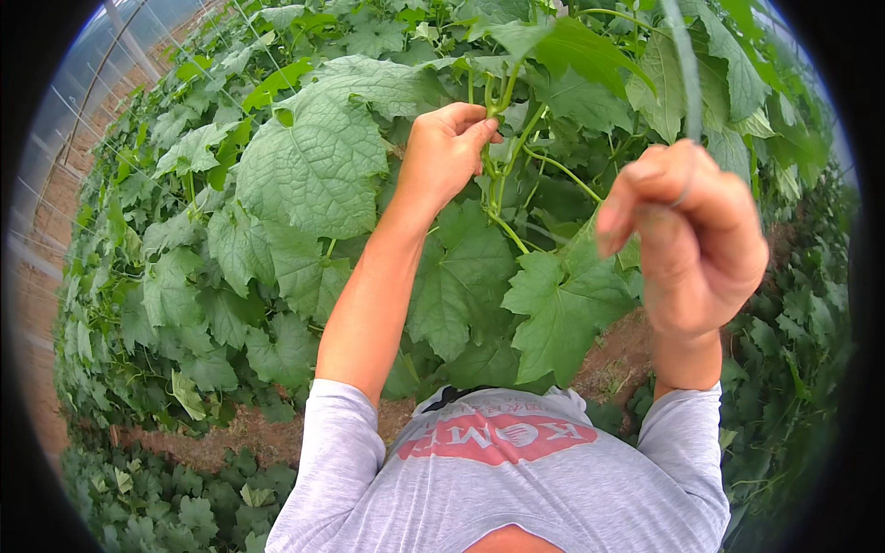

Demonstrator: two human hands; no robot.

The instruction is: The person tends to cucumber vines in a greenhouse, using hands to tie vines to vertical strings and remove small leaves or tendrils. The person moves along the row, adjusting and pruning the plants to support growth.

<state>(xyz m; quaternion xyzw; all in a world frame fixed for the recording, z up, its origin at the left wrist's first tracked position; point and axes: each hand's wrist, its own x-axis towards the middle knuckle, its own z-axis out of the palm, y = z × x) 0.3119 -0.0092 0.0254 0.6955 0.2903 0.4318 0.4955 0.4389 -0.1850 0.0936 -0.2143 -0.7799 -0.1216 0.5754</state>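
In the head view, my left hand (446, 148) pinches the green stem of a climbing vine (510, 90) between thumb and fingers, just below a joint where leaf stalks branch off. My right hand (691, 235) is raised closer to the camera, somewhat blurred, with its fingers curled. A pale translucent strip of twine (683, 69) comes down from above into this hand, and a thin strand crosses one finger. A broad lobed leaf (314, 152) spreads left of my left hand. Another lobed leaf (567, 304) hangs below and between both hands.
Dense vine foliage (173, 290) fills the left side and the back. Thin support strings (187, 52) slant up at the upper left. Brown soil (207, 439) forms a path near me, with another leafy row (200, 511) behind it. More plants (795, 387) stand at the right.
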